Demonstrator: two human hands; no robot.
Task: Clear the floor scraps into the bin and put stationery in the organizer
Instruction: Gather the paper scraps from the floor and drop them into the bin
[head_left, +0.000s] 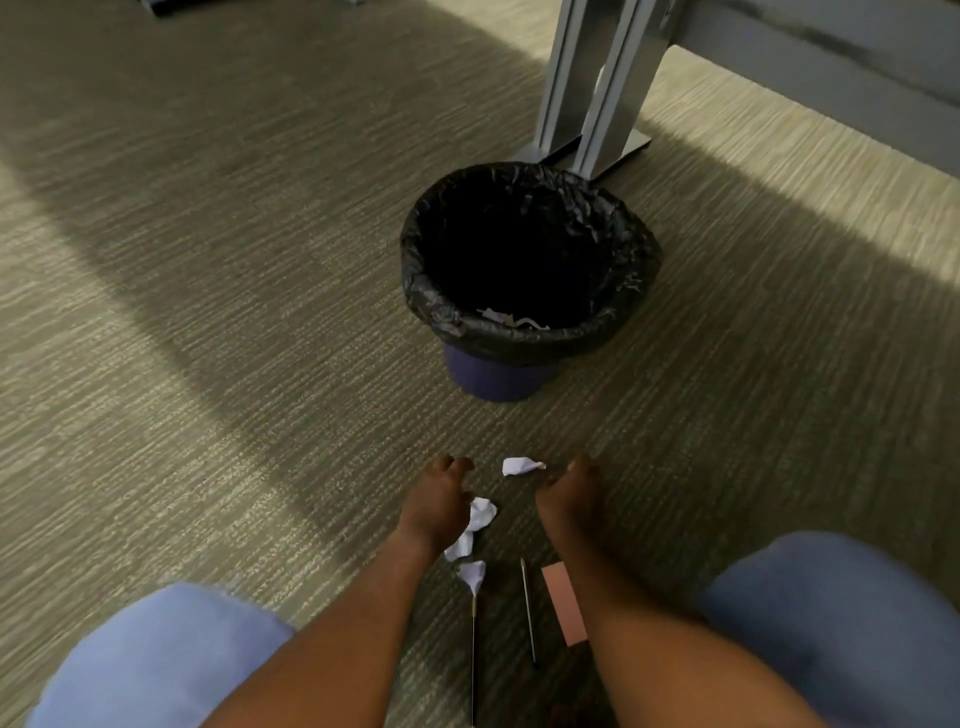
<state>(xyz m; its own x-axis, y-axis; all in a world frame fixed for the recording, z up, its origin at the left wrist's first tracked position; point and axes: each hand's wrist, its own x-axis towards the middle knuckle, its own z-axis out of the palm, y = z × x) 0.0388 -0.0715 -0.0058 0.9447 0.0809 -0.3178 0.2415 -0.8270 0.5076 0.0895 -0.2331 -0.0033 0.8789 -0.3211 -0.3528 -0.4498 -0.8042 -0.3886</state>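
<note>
The bin (527, 260), black-lined with paper already inside, stands on the carpet just beyond both hands. Left hand (434, 501) curls loosely over one crumpled scrap (480, 512); right hand (569, 493), fingers bunched and empty, sits beside another scrap (519, 465). Best gather several scraps per trip, leaving the pens (528, 608) for the organizer.

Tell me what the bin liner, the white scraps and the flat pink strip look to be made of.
Bin liner: thin black plastic film, slightly glossy, with crinkled folds over the rim. White scraps: paper, matte, crumpled into creased wads. Pink strip: probably paper or thin card, matte, lying flat with straight edges; too blurred to be sure.
</note>
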